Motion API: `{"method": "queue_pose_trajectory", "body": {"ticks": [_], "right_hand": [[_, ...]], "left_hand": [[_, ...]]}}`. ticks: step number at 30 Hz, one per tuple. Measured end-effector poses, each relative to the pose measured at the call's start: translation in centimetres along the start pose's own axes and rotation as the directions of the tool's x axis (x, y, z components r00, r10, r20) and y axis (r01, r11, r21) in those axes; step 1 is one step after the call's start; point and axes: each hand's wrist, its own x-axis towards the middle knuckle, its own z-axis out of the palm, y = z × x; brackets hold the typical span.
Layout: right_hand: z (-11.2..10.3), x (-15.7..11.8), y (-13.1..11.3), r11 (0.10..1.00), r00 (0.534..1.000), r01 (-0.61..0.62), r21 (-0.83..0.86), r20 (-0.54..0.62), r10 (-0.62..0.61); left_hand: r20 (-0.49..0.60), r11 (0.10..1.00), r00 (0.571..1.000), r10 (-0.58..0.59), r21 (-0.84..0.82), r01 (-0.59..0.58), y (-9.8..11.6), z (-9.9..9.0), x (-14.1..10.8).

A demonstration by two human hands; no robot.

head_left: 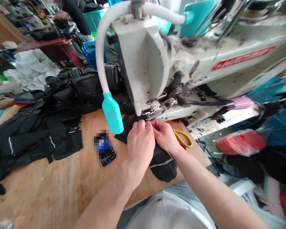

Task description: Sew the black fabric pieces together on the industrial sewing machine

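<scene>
Head view: gooseneck lamp [100, 60] across sewing machine [143, 60]

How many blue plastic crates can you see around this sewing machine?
3: a teal-blue plastic crate at the far back, a darker blue plastic crate below it beside the machine, and a blue lattice plastic crate at far right. Others may be hidden by clutter.

Sewing machine [143, 63] at back of wooden table [50, 184]. Garment piece [162, 162] on table before machine, under left hand [140, 143] and right hand [164, 136]. Phone [105, 150] on table, left of hands; jacket pile [50, 101] further left; plastic crate [282, 127] beyond table's right edge.
</scene>
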Motion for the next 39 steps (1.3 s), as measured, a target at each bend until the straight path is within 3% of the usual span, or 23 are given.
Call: {"method": "queue_pose_trajectory", "body": {"ticks": [3, 8, 12, 15, 19, 23, 26, 29, 34, 39], "right_hand": [[-0.3, -0.4, 0.0, 1.000, 1.000, 0.025, -0.013, 0.001, -0.025], [-1.2, -1.7, 0.4, 0.986, 1.000, 0.028, -0.162, 0.005, -0.028], [-1.3, -2.4, 0.8, 0.998, 0.996, -0.005, -0.070, 0.092, 0.012], [-0.9, -2.1, 0.8, 1.000, 0.996, -0.015, -0.001, 0.091, 0.015], [-0.4, -1.2, 0.3, 0.999, 0.998, -0.014, 0.038, 0.062, 0.012], [-0.2, -0.4, 0.1, 0.998, 0.999, -0.008, 0.058, 0.042, 0.005], [-0.5, -0.1, 0.0, 0.999, 0.997, 0.038, 0.026, 0.071, -0.040], [-1.0, -0.1, 0.0, 0.999, 0.992, 0.046, 0.007, 0.114, -0.047], [-1.4, -0.9, 0.5, 0.997, 0.986, -0.037, 0.074, 0.167, 0.024], [-1.5, -2.1, 1.0, 0.985, 0.981, -0.089, 0.148, 0.182, 0.062]], "left_hand": [[-0.021, 0.999, 0.999, 0.050, 0.018, -0.050, -0.7, 0.7, -1.2], [-0.106, 0.977, 0.972, 0.208, -0.019, -0.211, -3.6, 1.6, -3.4], [-0.114, 0.956, 0.951, 0.289, -0.019, -0.293, -4.1, 1.0, -3.0], [-0.072, 0.966, 0.964, 0.255, -0.024, -0.257, -3.1, 0.4, -2.1], [0.004, 0.997, 0.997, 0.076, -0.006, -0.076, -0.8, 0.0, -0.6], [0.027, 0.999, 0.999, -0.038, 0.008, 0.037, 0.4, 0.0, 0.6], [-0.035, 0.998, 0.999, -0.019, -0.067, 0.017, -0.1, 0.4, 0.2], [-0.164, 0.990, 0.986, 0.030, -0.131, -0.052, -1.3, 1.7, -1.6], [-0.359, 0.974, 0.921, 0.155, -0.103, -0.204, -3.9, 4.2, -4.2], [-0.393, 0.925, 0.856, 0.335, -0.034, -0.378, -5.7, 3.4, -3.4]]}}
